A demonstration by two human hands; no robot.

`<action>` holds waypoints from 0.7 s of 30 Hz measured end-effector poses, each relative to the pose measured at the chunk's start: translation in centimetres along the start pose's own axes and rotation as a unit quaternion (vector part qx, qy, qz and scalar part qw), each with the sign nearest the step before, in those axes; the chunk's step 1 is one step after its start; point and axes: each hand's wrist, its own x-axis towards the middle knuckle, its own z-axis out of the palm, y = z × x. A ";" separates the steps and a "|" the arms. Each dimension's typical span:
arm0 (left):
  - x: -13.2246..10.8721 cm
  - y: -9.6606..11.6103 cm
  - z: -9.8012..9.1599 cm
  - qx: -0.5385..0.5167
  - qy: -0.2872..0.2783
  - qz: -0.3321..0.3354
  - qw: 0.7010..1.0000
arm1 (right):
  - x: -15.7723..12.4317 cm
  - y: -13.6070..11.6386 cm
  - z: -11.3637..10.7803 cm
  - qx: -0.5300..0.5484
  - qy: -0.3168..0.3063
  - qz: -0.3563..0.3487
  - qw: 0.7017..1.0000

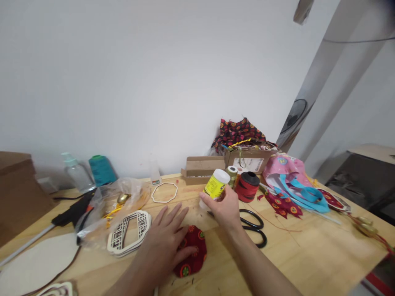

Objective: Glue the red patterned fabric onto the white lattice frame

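My right hand (226,209) grips a small white bottle (216,185) with a yellow label and a white cap. The bottle leans a little to the right; whether its base touches the table cannot be made out. My left hand (166,238) lies with fingers spread, its thumb over a dark red patterned fabric piece (197,255) on the table. Black-handled scissors (254,224) lie just right of my right wrist, their blades partly hidden behind that hand. Left of my left hand sit stacked wooden lattice frames (145,224).
Behind the bottle stand a red thread spool (247,187), an open cardboard box (202,167) and a fabric-filled carton (259,158). A thin frame outline (165,193), plastic bag (98,224), glue gun (69,211) and teal spool (101,170) lie leftward. Pink cloth (285,166) is at right.
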 end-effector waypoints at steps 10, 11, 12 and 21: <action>-0.1 0.3 0.6 -0.039 -0.070 -0.012 0.997 | -0.1 -0.5 0.0 0.032 0.001 0.009 0.999; -0.1 0.3 0.6 -0.045 -0.069 -0.009 0.997 | -0.1 -0.5 0.0 0.032 0.000 0.010 0.999; 0.0 0.4 0.7 -0.050 -0.066 -0.006 0.997 | -0.1 -0.5 0.0 0.033 0.000 0.011 0.999; 0.2 0.6 0.4 -0.050 -0.057 0.000 0.997 | 0.0 -0.8 0.2 0.025 0.022 0.027 0.999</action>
